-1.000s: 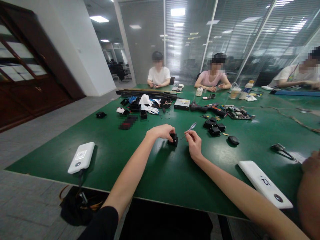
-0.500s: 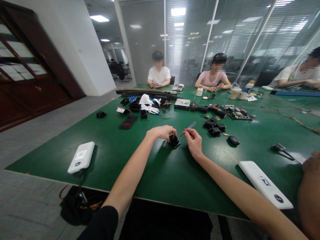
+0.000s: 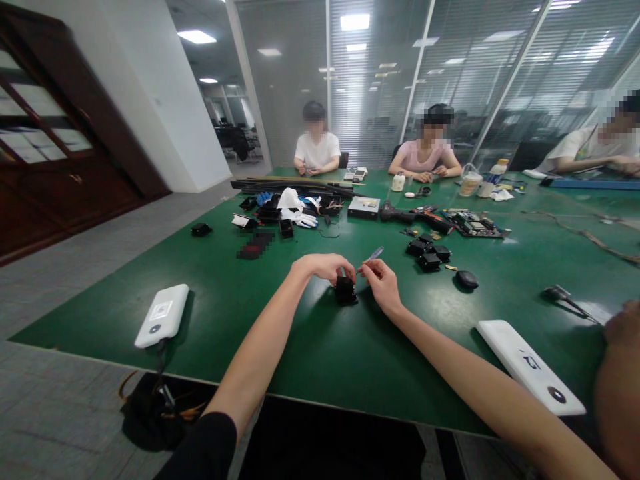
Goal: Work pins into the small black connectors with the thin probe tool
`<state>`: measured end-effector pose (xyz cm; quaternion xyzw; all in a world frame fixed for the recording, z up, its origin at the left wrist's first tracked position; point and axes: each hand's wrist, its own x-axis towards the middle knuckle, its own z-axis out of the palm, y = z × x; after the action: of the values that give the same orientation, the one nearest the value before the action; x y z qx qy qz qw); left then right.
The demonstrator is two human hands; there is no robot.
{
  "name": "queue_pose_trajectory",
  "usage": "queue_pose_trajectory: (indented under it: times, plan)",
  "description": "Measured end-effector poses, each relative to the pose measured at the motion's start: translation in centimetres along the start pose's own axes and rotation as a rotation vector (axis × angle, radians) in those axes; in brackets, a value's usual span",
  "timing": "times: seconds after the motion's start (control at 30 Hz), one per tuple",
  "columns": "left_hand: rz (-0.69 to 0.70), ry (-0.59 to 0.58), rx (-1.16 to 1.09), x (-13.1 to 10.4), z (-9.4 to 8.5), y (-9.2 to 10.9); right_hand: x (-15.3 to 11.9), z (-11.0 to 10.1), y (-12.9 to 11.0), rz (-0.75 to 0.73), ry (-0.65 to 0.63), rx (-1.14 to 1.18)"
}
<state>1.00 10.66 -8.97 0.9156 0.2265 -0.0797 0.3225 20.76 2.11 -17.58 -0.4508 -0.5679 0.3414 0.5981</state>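
Over the green table (image 3: 300, 333), my left hand (image 3: 330, 267) grips a small black box-shaped part (image 3: 345, 291) from above, fingers on its far side. My right hand (image 3: 383, 283) pinches a screwdriver (image 3: 376, 253) with a clear handle that points up and away. The screwdriver's tip is at the black part's upper right edge; whether it touches cannot be made out. Several similar black box-shaped parts (image 3: 429, 253) lie in a group to the right of my right hand.
A black mouse-like object (image 3: 467, 280) lies right of the black parts. White power banks lie at left (image 3: 163, 315) and right (image 3: 530, 367). Farther back are a cordless drill (image 3: 395, 212), a circuit board (image 3: 475, 223) and white gloves (image 3: 300, 219). Another person's arm (image 3: 620, 380) is at right.
The black part has turned and tilted in my left hand and sits slightly lower. My right hand has moved left, bringing the screwdriver up to the part.
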Motion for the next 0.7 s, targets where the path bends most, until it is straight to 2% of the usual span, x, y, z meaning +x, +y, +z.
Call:
queue_pose_trajectory:
  times: [0.53, 0.7]
  plan:
    - [0.054, -0.029, -0.095, 0.25, 0.16, 0.01, -0.09, 0.06, -0.21, -0.055, -0.067, -0.035]
    - [0.011, 0.009, -0.076, 0.22, 0.36, -0.34, -0.22, 0.03, -0.23, -0.041, -0.008, -0.057]
